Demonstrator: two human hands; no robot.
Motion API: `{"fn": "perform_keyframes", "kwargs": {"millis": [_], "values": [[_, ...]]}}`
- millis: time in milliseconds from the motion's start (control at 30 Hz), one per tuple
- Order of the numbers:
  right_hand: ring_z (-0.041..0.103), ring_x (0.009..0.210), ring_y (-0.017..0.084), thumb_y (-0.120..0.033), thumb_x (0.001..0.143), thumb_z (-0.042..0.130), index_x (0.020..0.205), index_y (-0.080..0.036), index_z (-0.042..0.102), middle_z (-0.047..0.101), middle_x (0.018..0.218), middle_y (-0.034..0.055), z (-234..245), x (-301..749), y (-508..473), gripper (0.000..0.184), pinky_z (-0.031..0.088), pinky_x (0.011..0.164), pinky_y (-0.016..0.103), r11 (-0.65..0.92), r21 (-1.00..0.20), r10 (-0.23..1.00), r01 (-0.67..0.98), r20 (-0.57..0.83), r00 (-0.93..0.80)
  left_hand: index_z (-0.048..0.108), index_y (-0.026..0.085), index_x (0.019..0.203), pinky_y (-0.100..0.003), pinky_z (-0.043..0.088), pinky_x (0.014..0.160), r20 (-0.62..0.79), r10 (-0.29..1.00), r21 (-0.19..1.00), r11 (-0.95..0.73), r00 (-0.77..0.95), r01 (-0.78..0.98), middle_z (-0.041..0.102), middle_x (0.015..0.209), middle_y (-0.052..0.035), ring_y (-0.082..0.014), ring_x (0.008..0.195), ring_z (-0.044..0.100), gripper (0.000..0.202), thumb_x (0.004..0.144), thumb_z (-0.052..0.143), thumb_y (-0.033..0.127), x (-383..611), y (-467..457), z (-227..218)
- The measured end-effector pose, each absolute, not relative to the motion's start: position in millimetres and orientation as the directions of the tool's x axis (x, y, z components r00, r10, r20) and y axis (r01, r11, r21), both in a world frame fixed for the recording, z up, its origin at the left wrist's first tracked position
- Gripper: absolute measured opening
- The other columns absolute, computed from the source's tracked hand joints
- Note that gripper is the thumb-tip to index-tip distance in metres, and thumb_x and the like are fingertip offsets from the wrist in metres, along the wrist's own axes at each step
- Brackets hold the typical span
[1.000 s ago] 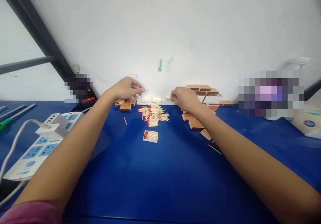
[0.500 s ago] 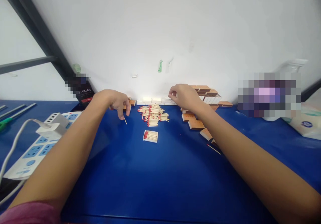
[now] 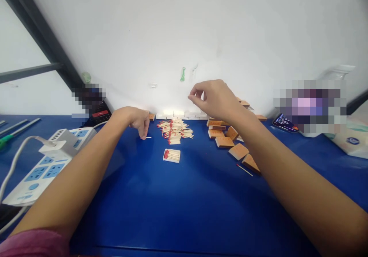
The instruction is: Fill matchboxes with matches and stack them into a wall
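My left hand (image 3: 140, 122) is low over the blue table, left of the match pile, with its fingers pinched on a match (image 3: 148, 137). Only the match's pale stick shows; its head is hidden by my fingertips. My right hand (image 3: 214, 98) hovers in front of the wall, thumb and forefinger closed together, with nothing visible between them. A loose heap of red-tipped matches (image 3: 176, 129) lies between the hands. Nearer to me sits a white matchbox tray (image 3: 171, 161) holding several matches, their red heads to the left.
Orange matchboxes (image 3: 225, 142) lie scattered under my right forearm, near a single match (image 3: 245, 170). White trays (image 3: 178, 114) line the wall. On the left is a power strip (image 3: 34, 188) with a white cable; on the right, a phone (image 3: 284, 123) and a tissue pack (image 3: 352, 140).
My right hand has lifted and come back from the wall, uncovering more matchboxes. The match in my left hand has turned from pointing downward to lying nearly level, toward the right.
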State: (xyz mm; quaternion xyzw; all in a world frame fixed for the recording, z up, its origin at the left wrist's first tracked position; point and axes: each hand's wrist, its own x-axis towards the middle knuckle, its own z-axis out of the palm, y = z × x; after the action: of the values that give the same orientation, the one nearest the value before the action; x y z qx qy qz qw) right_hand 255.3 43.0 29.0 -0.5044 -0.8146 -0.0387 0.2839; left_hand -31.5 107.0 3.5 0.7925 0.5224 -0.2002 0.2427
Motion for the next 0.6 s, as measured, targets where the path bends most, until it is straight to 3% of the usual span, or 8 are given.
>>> {"fn": "perform_keyframes", "kwargs": {"millis": [167,267,400,500,600], "values": [[0.063,0.081,0.022,-0.028,0.096,0.057,0.092,-0.019,0.077,0.073,0.086,0.0069,29.2,257.4,43.4,0.022,0.042,0.074,0.038,0.487,-0.209,0.799,0.848,0.498,-0.336,0.084,0.024,0.077,-0.025,0.035,0.057,-0.512,0.699,0.294,-0.402,0.499,0.867,0.073,0.070,-0.0024,-0.0141,0.059,0.053,0.019,0.060,0.082,0.032,-14.3,96.2,11.4],[0.063,0.080,0.022,-0.028,0.096,0.058,0.091,-0.020,0.076,0.073,0.085,0.0067,27.4,255.9,43.2,0.021,0.042,0.072,0.038,0.488,-0.188,0.795,0.852,0.498,-0.345,0.084,0.022,0.084,-0.028,0.029,0.052,-0.320,0.730,0.378,-0.487,0.604,0.788,0.063,0.060,0.0006,-0.0114,0.051,0.043,0.022,0.066,0.079,0.034,8.1,84.8,13.7],[0.063,0.079,0.021,-0.027,0.095,0.060,0.089,-0.019,0.076,0.074,0.086,0.0071,25.6,250.4,38.8,0.019,0.041,0.069,0.036,0.492,-0.182,0.805,0.851,0.467,-0.366,0.083,0.021,0.085,-0.028,0.030,0.055,-0.167,0.767,0.303,-0.558,0.620,0.772,0.062,0.063,0.0005,-0.0115,0.053,0.046,0.018,0.071,0.077,0.031,32.3,70.5,16.3],[0.062,0.071,0.018,-0.032,0.090,0.067,0.082,-0.019,0.075,0.074,0.084,0.0064,20.3,242.1,33.3,0.017,0.040,0.063,0.033,0.508,-0.267,0.858,0.819,0.239,-0.455,0.084,0.022,0.092,-0.029,0.030,0.056,-0.192,0.758,0.266,-0.572,0.624,0.776,0.061,0.062,0.0003,-0.0127,0.054,0.047,0.025,0.073,0.078,0.037,31.2,64.8,24.7],[0.062,0.067,0.016,-0.045,0.082,0.076,0.080,-0.022,0.074,0.074,0.081,0.0036,9.9,227.0,25.1,0.023,0.041,0.059,0.031,0.542,-0.393,0.788,0.743,-0.069,-0.611,0.083,0.021,0.097,-0.029,0.029,0.055,-0.264,0.787,0.226,-0.512,0.558,0.829,0.061,0.060,0.0001,-0.0140,0.052,0.048,0.032,0.074,0.078,0.043,17.2,62.8,37.9]]}}
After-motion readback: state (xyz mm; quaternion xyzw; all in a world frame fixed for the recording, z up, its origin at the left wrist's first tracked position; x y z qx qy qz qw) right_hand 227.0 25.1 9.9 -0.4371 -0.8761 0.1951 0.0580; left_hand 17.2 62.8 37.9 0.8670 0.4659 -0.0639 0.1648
